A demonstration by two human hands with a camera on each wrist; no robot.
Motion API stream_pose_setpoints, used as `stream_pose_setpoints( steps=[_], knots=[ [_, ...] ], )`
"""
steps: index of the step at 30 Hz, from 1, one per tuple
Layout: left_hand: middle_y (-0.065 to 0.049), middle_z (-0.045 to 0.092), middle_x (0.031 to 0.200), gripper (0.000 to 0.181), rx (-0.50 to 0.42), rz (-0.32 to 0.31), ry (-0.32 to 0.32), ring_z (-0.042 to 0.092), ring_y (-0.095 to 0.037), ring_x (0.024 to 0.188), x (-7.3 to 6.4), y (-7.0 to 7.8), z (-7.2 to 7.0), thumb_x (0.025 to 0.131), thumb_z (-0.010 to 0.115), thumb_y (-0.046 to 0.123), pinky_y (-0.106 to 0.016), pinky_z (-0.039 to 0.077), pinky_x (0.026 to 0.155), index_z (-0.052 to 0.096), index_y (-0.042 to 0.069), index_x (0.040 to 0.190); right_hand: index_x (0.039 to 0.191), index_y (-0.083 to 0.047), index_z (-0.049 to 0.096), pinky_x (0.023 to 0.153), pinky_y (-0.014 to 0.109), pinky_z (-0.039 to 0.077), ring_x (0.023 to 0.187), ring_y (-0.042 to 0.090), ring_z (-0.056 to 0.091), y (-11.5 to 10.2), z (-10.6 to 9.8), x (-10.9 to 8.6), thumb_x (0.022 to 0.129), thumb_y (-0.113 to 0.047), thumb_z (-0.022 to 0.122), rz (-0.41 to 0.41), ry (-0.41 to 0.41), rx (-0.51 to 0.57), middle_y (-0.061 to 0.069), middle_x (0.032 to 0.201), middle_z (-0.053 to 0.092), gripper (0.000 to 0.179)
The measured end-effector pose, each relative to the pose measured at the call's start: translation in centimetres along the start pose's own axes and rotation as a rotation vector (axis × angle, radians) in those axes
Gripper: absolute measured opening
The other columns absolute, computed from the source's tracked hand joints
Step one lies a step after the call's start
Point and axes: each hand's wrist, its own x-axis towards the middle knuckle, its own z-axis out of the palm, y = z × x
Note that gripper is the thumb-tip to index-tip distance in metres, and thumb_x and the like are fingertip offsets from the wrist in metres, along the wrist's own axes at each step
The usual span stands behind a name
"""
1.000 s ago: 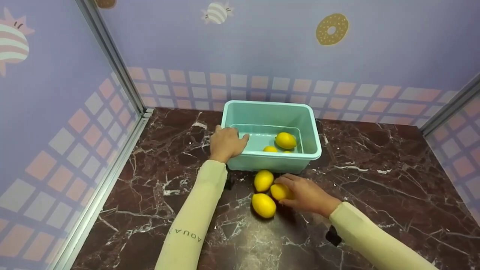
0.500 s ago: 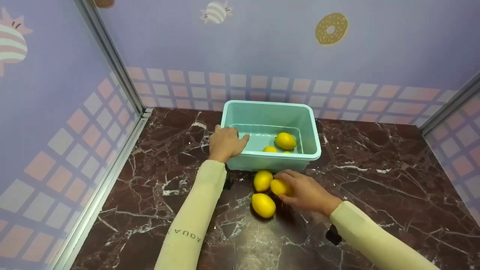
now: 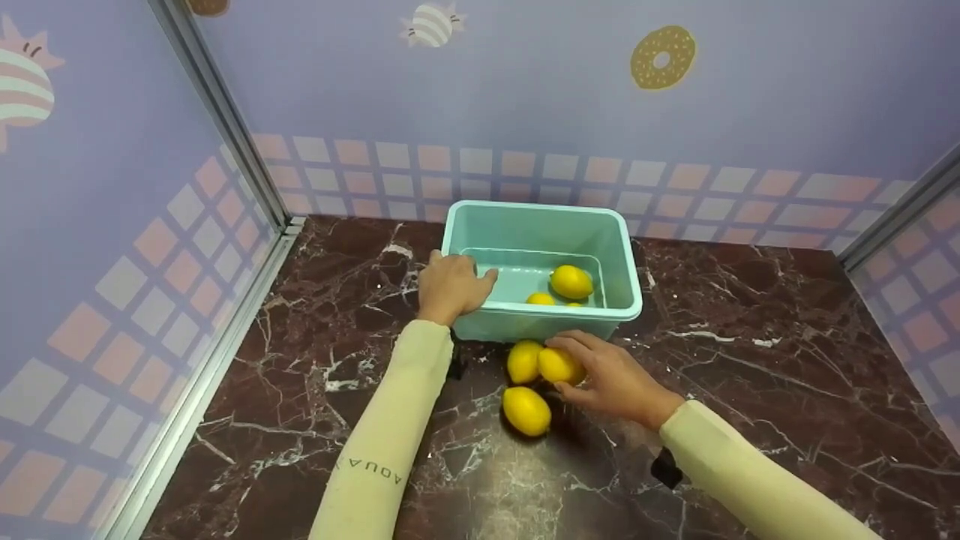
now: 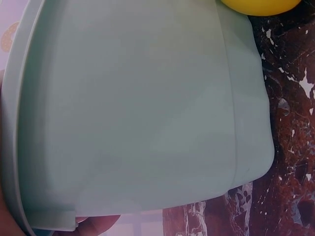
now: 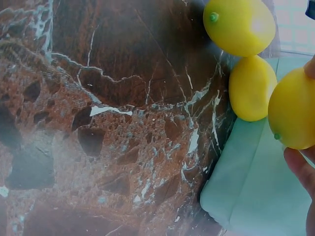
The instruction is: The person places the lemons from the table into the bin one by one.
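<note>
My left hand (image 3: 452, 286) grips the front left corner of a mint-green plastic bin (image 3: 544, 310), thumb spread over the inside. In the left wrist view the bin's front wall (image 4: 133, 108) fills most of the picture. My right hand (image 3: 611, 379) holds a yellow lemon (image 3: 559, 366) between thumb and fingers, just in front of the bin. Two more lemons lie by it on the table: one against the bin's front (image 3: 523, 361), one nearer to me (image 3: 526, 412). In the right wrist view the held lemon (image 5: 295, 110) overlaps the bin wall.
Inside the bin, one lemon (image 3: 571, 282) lies in full view; parts of two others, one of them a lemon (image 3: 540, 298), show above the front rim. The dark red marble tabletop (image 3: 750, 375) meets a patterned wall (image 3: 525, 97) behind the bin and panels on both sides.
My right hand has lifted the lemon slightly and moved it a little toward the bin. My left hand, the bin and the other lemons stay where they were.
</note>
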Motion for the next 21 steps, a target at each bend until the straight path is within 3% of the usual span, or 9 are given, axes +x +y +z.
stream_pose_setpoints(
  steps=[8, 21],
  knots=[
    [-0.008, 0.07, 0.105, 0.053, 0.004, -0.005, -0.002, 0.054, -0.032, 0.106, 0.0, 0.0, 0.0, 0.091, 0.045, 0.059, -0.05, 0.049, 0.08, 0.071, 0.013, 0.097, 0.133, -0.02, 0.055, 0.092, 0.034, 0.053, 0.106, 0.016, 0.063, 0.0, -0.3, 0.1, 0.082, -0.034, 0.073, -0.01, 0.001, -0.016, -0.002, 0.131, 0.057, 0.056],
    [-0.008, 0.071, 0.1, 0.051, -0.015, 0.001, 0.017, 0.054, -0.032, 0.104, -0.2, 0.0, -0.1, 0.091, 0.047, 0.058, -0.049, 0.049, 0.08, 0.071, 0.013, 0.092, 0.134, -0.02, 0.054, 0.092, 0.037, 0.053, 0.108, 0.018, 0.062, -0.2, -1.1, 0.3, 0.083, -0.034, 0.073, -0.03, 0.006, -0.005, -0.001, 0.134, 0.055, 0.056]
  ],
)
